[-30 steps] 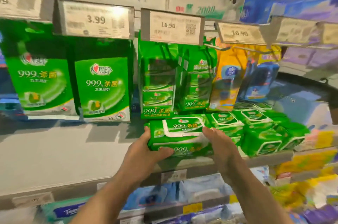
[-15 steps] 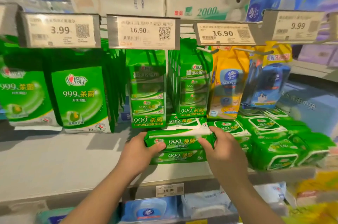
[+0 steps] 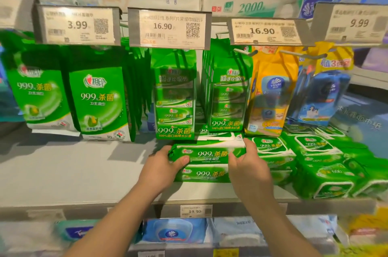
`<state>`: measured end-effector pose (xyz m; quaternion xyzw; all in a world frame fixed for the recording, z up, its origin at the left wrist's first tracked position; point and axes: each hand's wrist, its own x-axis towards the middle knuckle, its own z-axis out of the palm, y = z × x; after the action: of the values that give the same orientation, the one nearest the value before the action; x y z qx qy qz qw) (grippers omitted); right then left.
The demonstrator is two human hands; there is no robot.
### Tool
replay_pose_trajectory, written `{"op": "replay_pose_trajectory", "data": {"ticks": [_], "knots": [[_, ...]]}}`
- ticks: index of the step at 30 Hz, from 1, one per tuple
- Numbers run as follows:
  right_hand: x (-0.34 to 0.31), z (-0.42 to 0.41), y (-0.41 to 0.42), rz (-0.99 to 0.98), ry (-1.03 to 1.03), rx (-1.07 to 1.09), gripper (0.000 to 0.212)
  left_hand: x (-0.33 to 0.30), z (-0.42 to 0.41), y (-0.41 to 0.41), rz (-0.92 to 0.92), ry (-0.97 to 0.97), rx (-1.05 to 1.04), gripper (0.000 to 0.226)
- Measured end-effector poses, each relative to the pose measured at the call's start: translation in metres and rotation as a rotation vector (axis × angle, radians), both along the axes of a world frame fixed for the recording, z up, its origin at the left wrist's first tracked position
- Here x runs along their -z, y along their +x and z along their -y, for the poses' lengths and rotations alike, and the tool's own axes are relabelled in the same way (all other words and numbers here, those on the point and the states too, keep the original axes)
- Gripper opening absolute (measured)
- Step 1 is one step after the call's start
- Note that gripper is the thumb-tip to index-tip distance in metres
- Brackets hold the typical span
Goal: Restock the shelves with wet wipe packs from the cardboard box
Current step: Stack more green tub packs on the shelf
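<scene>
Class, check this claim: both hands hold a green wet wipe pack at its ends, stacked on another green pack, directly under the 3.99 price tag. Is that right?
One detail is wrong. The head view shows the left hand and right hand holding the top pack on the lower pack, but below the 16.90 tag, not 3.99.

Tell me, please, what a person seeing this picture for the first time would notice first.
Two bare hands, the left hand and the right hand, grip the ends of a green wet wipe pack lying on another pack at the middle of the shelf. Above hang green bags under price tags, one reading 16.90.
</scene>
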<state>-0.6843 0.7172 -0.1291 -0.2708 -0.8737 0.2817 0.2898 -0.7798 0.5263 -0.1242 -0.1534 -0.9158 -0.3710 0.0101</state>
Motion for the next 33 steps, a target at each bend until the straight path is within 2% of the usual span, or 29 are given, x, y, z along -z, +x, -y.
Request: {"op": "replay_pose_trajectory", "data": {"ticks": [1,4,8,13,18,22,25,28,30,31,33], "knots": [[0.002,0.003,0.002,-0.018,0.029,0.003,0.050,0.001,0.003,0.005,-0.012,0.006,-0.017,0.054],[0.011,0.013,0.008,-0.029,-0.065,-0.120,0.060,0.008,0.015,0.023,-0.038,0.010,-0.044,0.061],[0.028,0.036,0.013,-0.099,0.002,-0.341,0.052,0.018,0.037,0.051,-0.028,-0.110,-0.150,0.091],[0.043,0.074,0.016,-0.129,0.145,-0.561,0.052,0.014,0.081,0.094,-0.099,-0.242,-0.247,0.086],[0.043,0.134,0.028,0.105,0.213,-0.702,0.072,0.026,0.152,0.130,-0.089,-0.325,-0.389,0.089],[0.040,0.206,0.043,0.150,0.225,-0.850,0.079,0.037,0.223,0.171,-0.065,-0.319,-0.513,0.093],[0.047,0.279,0.062,0.201,0.207,-0.973,0.082,0.051,0.289,0.213,-0.038,-0.250,-0.615,0.087],[0.056,0.362,0.089,0.245,0.157,-1.133,0.074,0.061,0.359,0.264,0.015,-0.311,-0.756,0.099],[0.061,0.414,0.111,0.286,0.193,-1.234,0.067,0.066,0.404,0.302,0.077,-0.293,-0.865,0.107],[0.065,0.440,0.121,0.300,0.205,-1.281,0.070,0.068,0.425,0.322,0.104,-0.280,-0.913,0.108],[0.075,0.486,0.138,0.329,0.186,-1.350,0.090,0.073,0.464,0.357,0.135,-0.277,-0.984,0.106]]}}
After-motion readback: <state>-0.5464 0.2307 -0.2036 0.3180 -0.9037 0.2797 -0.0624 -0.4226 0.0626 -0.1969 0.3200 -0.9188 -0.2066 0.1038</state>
